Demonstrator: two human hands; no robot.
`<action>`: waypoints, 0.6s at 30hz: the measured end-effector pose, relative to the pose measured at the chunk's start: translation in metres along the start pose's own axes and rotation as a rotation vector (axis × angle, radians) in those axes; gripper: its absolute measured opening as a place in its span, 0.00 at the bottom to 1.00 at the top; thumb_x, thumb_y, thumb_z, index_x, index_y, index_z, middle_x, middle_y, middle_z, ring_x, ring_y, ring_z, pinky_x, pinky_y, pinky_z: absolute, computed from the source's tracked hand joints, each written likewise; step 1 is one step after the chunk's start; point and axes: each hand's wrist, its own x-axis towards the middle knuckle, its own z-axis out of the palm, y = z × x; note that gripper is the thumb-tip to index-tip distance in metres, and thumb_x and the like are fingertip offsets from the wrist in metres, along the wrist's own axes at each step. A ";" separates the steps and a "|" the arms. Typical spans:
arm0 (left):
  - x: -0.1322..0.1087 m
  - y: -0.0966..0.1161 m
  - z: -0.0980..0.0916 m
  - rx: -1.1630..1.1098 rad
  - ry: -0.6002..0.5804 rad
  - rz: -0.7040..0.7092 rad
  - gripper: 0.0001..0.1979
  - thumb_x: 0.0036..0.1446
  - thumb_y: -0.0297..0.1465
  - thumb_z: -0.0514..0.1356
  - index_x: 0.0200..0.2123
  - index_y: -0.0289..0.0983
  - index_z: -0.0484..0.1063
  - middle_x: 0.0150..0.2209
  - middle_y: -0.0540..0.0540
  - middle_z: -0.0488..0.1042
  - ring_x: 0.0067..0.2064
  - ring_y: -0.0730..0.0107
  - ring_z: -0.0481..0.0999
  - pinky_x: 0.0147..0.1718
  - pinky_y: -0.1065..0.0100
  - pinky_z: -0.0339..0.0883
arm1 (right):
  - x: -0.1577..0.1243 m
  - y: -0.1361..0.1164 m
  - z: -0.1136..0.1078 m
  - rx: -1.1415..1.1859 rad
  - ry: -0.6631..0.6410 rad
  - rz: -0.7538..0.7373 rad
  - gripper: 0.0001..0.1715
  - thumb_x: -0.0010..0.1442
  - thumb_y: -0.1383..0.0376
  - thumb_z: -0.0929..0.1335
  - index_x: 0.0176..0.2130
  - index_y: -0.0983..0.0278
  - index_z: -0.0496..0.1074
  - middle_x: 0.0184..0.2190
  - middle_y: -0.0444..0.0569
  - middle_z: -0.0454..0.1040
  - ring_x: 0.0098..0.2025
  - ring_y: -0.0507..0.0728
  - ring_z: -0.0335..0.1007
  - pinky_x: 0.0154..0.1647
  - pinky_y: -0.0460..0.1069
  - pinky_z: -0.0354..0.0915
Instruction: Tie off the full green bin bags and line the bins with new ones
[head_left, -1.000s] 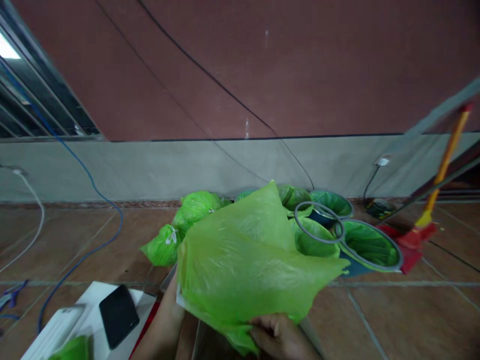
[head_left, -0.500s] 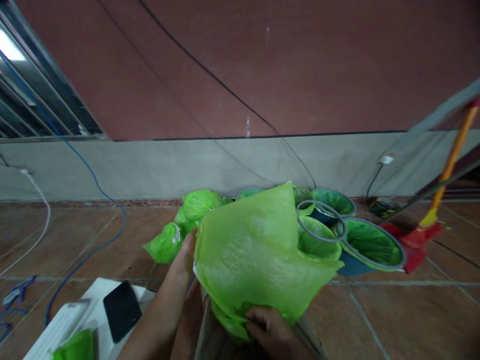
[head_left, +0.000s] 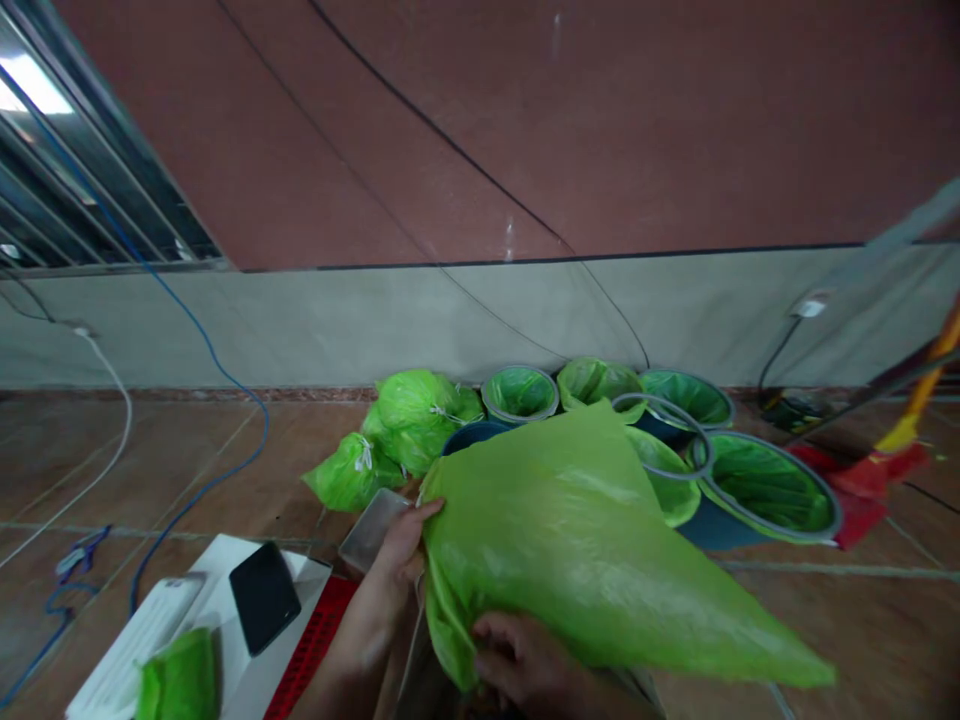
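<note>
A thin green plastic garbage bag [head_left: 585, 540] spreads out in front of me, puffed up with its pointed corner reaching low to the right. On its left edge, my left hand [head_left: 405, 545] grips the gathered plastic between thumb and fingers. My right hand [head_left: 517, 655] is closed on the bag's lower edge near my lap, its fingertips partly hidden. Behind the bag stand several bins lined in green, among them a round bin [head_left: 829, 500] with a grey rim. A loose grey ring [head_left: 705, 455] rests over the lined bins. Tied green bags [head_left: 416, 410] are piled to the left.
On the left, a white box [head_left: 247, 690] carries a black phone [head_left: 262, 598] and a folded green bundle [head_left: 178, 678]. Beside it are a red crate [head_left: 319, 640] and a clear plastic container [head_left: 371, 525]. A blue cable [head_left: 240, 475] crosses the floor; a red dustpan [head_left: 877, 480] lies right.
The bag has filled out, and its right corner now stretches farther right and lower. Both hands keep their grip. My view has shifted slightly, bringing the red crate and clear container into sight.
</note>
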 end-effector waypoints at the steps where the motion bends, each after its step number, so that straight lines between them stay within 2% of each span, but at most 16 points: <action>1: 0.003 0.000 -0.001 0.003 0.017 0.023 0.18 0.36 0.31 0.70 0.35 0.35 0.76 0.30 0.43 0.80 0.32 0.57 0.79 0.36 0.59 0.73 | -0.013 -0.014 -0.009 -0.033 -0.048 0.011 0.16 0.53 0.63 0.67 0.43 0.64 0.73 0.27 0.44 0.75 0.26 0.50 0.66 0.26 0.43 0.59; 2: 0.005 0.001 -0.001 0.007 0.016 0.037 0.20 0.35 0.30 0.70 0.36 0.35 0.75 0.31 0.44 0.80 0.31 0.58 0.79 0.35 0.60 0.73 | -0.029 -0.031 -0.021 -0.038 -0.132 -0.001 0.22 0.53 0.62 0.68 0.49 0.62 0.72 0.30 0.45 0.76 0.29 0.51 0.69 0.28 0.44 0.61; 4: 0.008 0.001 -0.001 0.037 -0.008 0.068 0.23 0.34 0.29 0.70 0.39 0.35 0.75 0.32 0.44 0.80 0.30 0.60 0.79 0.33 0.61 0.73 | -0.065 -0.073 -0.052 -0.042 -0.181 -0.065 0.21 0.55 0.59 0.68 0.49 0.58 0.73 0.37 0.47 0.77 0.33 0.53 0.71 0.32 0.45 0.64; 6: 0.007 0.001 0.000 0.093 -0.035 0.085 0.24 0.35 0.30 0.70 0.40 0.34 0.75 0.32 0.44 0.80 0.30 0.60 0.79 0.32 0.62 0.73 | -0.090 -0.113 -0.088 -0.023 -0.078 -0.150 0.19 0.60 0.55 0.65 0.49 0.56 0.74 0.41 0.49 0.77 0.37 0.54 0.72 0.36 0.47 0.66; 7: 0.006 0.001 0.002 0.120 -0.041 0.088 0.23 0.36 0.30 0.70 0.41 0.34 0.75 0.32 0.43 0.80 0.30 0.59 0.79 0.32 0.62 0.73 | -0.094 -0.127 -0.107 -0.019 0.001 -0.200 0.20 0.60 0.53 0.64 0.49 0.56 0.73 0.41 0.49 0.77 0.37 0.54 0.73 0.36 0.48 0.67; 9: 0.004 0.000 0.004 0.159 -0.033 0.096 0.23 0.37 0.30 0.70 0.41 0.35 0.75 0.31 0.44 0.80 0.30 0.59 0.79 0.31 0.62 0.73 | -0.080 -0.134 -0.141 -0.114 0.196 -0.264 0.22 0.60 0.52 0.64 0.50 0.58 0.73 0.42 0.50 0.76 0.41 0.55 0.72 0.40 0.49 0.67; 11: 0.002 0.000 0.004 0.179 -0.016 0.115 0.23 0.37 0.31 0.71 0.41 0.36 0.75 0.30 0.45 0.79 0.31 0.59 0.79 0.30 0.62 0.73 | -0.043 -0.112 -0.168 -0.285 0.338 -0.278 0.22 0.60 0.54 0.65 0.50 0.62 0.73 0.43 0.51 0.76 0.43 0.56 0.71 0.44 0.51 0.66; 13: 0.003 0.001 0.001 0.205 -0.005 0.137 0.23 0.35 0.31 0.71 0.40 0.37 0.75 0.29 0.45 0.79 0.32 0.58 0.79 0.30 0.63 0.73 | 0.001 -0.067 -0.186 -0.406 0.382 -0.171 0.18 0.59 0.57 0.66 0.44 0.65 0.75 0.38 0.51 0.77 0.39 0.55 0.71 0.44 0.51 0.66; 15: 0.005 0.004 -0.005 0.241 0.004 0.166 0.24 0.32 0.32 0.73 0.38 0.37 0.76 0.29 0.45 0.80 0.32 0.59 0.79 0.30 0.64 0.73 | 0.034 -0.017 -0.193 -0.465 0.310 -0.043 0.14 0.57 0.60 0.67 0.40 0.65 0.76 0.33 0.49 0.77 0.35 0.55 0.71 0.42 0.51 0.66; 18: 0.011 0.005 -0.014 0.262 0.023 0.172 0.25 0.26 0.32 0.74 0.35 0.36 0.75 0.28 0.47 0.80 0.30 0.61 0.78 0.29 0.65 0.73 | 0.051 0.041 -0.191 -0.366 0.400 0.010 0.19 0.56 0.58 0.68 0.44 0.66 0.74 0.40 0.53 0.78 0.41 0.58 0.71 0.47 0.53 0.64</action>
